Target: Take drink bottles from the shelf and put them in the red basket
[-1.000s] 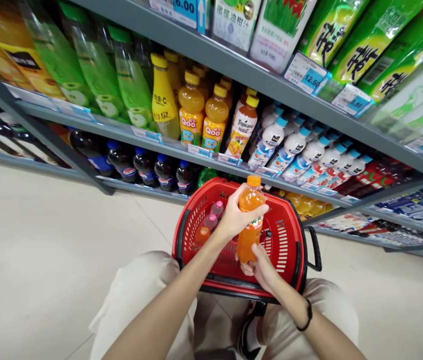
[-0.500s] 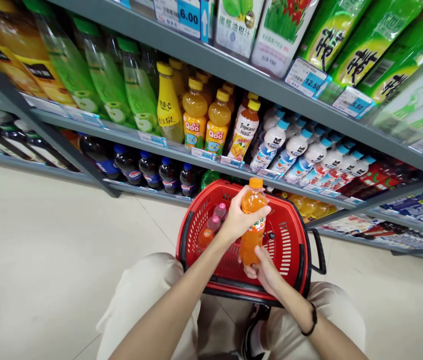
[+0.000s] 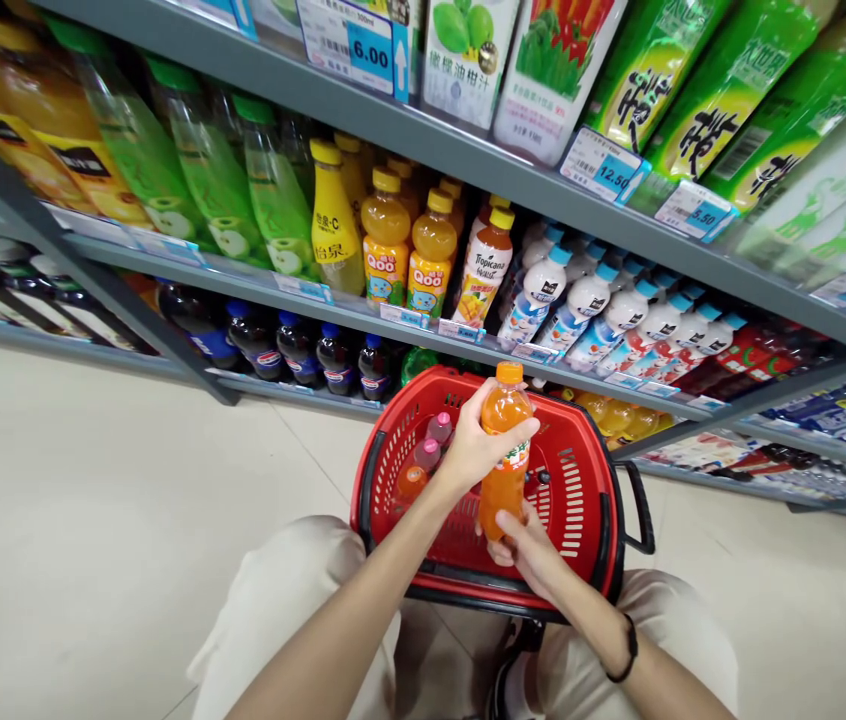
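Observation:
I hold an orange drink bottle (image 3: 504,480) with an orange cap upright over a red shopping basket (image 3: 588,440). My left hand (image 3: 477,446) is wrapped round its upper part near the shoulder. My right hand (image 3: 526,545) grips its base from below, a black band on that wrist. Inside the basket, at its left side, lie pink-capped bottles (image 3: 432,442) and an orange-capped one (image 3: 409,480). The basket stands on the floor in front of my bent knees.
Grey shelves (image 3: 468,155) run across the view, packed with drinks: green bottles (image 3: 205,170), yellow and orange juice bottles (image 3: 385,240), white blue-capped bottles (image 3: 588,300), dark cola bottles (image 3: 295,345) on the lower shelf. Price tags (image 3: 352,45) line the shelf edges. Pale tiled floor (image 3: 93,500) spreads left.
The view has shifted slightly, so the basket and bottle sit a little lower and further right in the picture. Both hands keep the same grip on the bottle.

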`<state>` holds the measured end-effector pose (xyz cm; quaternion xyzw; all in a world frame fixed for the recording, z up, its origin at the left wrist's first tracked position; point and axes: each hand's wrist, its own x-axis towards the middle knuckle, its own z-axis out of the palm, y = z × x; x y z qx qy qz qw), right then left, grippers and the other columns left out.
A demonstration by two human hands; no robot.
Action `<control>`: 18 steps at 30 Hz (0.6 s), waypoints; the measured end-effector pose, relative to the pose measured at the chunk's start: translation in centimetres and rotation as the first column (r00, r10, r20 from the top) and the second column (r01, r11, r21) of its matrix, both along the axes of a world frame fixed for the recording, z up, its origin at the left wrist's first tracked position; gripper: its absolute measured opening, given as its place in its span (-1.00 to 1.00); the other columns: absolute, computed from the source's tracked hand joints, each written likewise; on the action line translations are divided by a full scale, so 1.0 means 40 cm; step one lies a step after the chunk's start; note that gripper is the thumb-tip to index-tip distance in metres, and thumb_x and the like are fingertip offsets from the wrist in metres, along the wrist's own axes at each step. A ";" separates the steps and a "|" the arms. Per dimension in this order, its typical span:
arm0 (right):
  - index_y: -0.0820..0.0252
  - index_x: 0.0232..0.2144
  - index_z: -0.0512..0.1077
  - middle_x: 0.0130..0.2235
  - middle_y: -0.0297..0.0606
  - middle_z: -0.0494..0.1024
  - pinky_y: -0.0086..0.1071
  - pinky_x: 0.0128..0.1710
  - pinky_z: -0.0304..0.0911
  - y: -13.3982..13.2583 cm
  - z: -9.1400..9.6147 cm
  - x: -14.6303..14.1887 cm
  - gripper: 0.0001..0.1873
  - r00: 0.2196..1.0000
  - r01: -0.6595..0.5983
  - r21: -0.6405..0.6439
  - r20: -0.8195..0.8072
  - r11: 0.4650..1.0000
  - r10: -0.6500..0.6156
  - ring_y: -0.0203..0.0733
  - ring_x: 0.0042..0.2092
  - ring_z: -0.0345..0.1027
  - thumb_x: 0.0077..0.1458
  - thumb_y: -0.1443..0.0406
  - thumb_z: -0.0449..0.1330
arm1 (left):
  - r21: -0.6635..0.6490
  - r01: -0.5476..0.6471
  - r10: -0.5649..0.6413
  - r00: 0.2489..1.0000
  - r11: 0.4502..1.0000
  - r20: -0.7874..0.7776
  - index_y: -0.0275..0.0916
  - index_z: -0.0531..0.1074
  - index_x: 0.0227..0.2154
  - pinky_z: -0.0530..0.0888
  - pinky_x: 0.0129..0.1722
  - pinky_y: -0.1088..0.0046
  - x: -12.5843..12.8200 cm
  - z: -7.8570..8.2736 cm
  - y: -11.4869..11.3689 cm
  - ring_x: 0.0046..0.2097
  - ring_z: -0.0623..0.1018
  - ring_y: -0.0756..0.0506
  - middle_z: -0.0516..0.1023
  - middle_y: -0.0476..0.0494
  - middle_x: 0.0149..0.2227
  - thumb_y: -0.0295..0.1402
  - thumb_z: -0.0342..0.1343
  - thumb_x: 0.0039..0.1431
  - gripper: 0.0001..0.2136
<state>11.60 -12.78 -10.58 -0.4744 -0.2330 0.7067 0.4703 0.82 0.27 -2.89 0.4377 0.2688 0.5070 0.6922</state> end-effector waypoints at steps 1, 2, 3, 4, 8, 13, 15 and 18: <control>0.18 -0.26 0.29 -0.40 -0.34 0.53 -0.54 -0.63 -0.15 0.000 -0.002 0.000 -0.38 1.000 0.002 -0.011 0.020 1.000 -0.002 -0.54 -0.63 0.01 -0.10 -0.01 0.53 | 0.008 0.000 0.000 1.000 1.000 -0.002 -0.31 0.46 -0.04 0.48 -0.15 0.46 0.001 0.000 -0.001 -0.20 0.55 -0.06 0.60 -0.17 -0.18 -0.17 0.51 -0.09 -0.42; 0.18 -0.27 0.27 -0.42 -0.35 0.52 -0.55 -0.63 -0.15 0.000 -0.004 -0.001 -0.37 0.999 0.006 -0.025 0.039 1.000 -0.005 -0.55 -0.63 0.01 -0.14 0.03 0.55 | 0.015 0.001 -0.001 1.000 1.000 -0.005 -0.31 0.46 -0.05 0.48 -0.15 0.46 0.001 -0.001 -0.001 -0.20 0.55 -0.06 0.60 -0.16 -0.19 -0.17 0.51 -0.08 -0.43; 0.18 -0.28 0.26 -0.43 -0.36 0.52 -0.55 -0.63 -0.15 0.001 -0.007 -0.001 -0.35 0.998 0.010 -0.042 0.054 0.999 -0.008 -0.55 -0.63 0.00 -0.18 0.05 0.57 | 0.020 0.003 -0.003 1.000 1.000 -0.009 -0.31 0.46 -0.05 0.48 -0.15 0.46 0.002 -0.002 -0.001 -0.21 0.55 -0.05 0.60 -0.16 -0.20 -0.16 0.50 -0.07 -0.44; 0.17 -0.28 0.25 -0.44 -0.38 0.51 -0.55 -0.63 -0.15 0.001 -0.011 -0.001 -0.33 0.998 0.014 -0.057 0.065 0.998 -0.011 -0.55 -0.63 0.00 -0.21 0.06 0.58 | 0.023 0.004 -0.004 1.000 1.000 -0.013 -0.31 0.46 -0.06 0.48 -0.16 0.46 0.002 -0.002 -0.002 -0.21 0.56 -0.05 0.60 -0.16 -0.20 -0.17 0.50 -0.07 -0.44; 0.16 -0.27 0.24 -0.46 -0.41 0.50 -0.54 -0.63 -0.15 0.002 -0.015 0.000 -0.29 0.996 0.020 -0.083 0.088 0.996 -0.013 -0.54 -0.63 0.00 -0.28 0.07 0.60 | 0.025 0.005 -0.005 1.000 1.000 -0.014 -0.29 0.46 -0.06 0.49 -0.14 0.47 0.001 -0.006 -0.002 -0.20 0.56 -0.05 0.61 -0.14 -0.20 -0.22 0.51 -0.08 -0.45; 0.18 -0.29 0.26 -0.43 -0.37 0.52 -0.53 -0.62 -0.15 0.004 -0.003 -0.004 -0.35 0.996 0.002 -0.061 0.092 0.998 0.004 -0.53 -0.63 0.03 -0.20 0.04 0.56 | 0.021 -0.012 0.013 0.999 1.000 -0.039 -0.27 0.47 -0.06 0.49 -0.15 0.48 0.002 -0.010 -0.003 -0.20 0.57 -0.05 0.61 -0.13 -0.19 -0.25 0.51 -0.07 -0.48; 0.18 -0.28 0.27 -0.41 -0.35 0.52 -0.53 -0.61 -0.16 0.003 0.004 -0.006 -0.38 0.997 -0.011 -0.060 0.074 0.998 0.016 -0.54 -0.62 0.03 -0.15 0.04 0.54 | 0.013 -0.025 0.026 0.998 1.000 -0.049 -0.27 0.46 -0.07 0.49 -0.15 0.48 0.005 -0.013 -0.003 -0.21 0.58 -0.05 0.62 -0.12 -0.20 -0.24 0.50 -0.06 -0.49; 0.18 -0.27 0.28 -0.40 -0.35 0.52 -0.53 -0.61 -0.16 0.001 0.010 -0.007 -0.42 0.998 -0.027 -0.060 0.052 0.998 0.030 -0.53 -0.61 0.02 -0.10 0.04 0.52 | -0.011 -0.053 0.052 0.996 0.999 -0.066 -0.27 0.46 -0.07 0.49 -0.17 0.47 0.011 -0.018 0.000 -0.21 0.58 -0.05 0.61 -0.11 -0.20 -0.23 0.49 -0.06 -0.49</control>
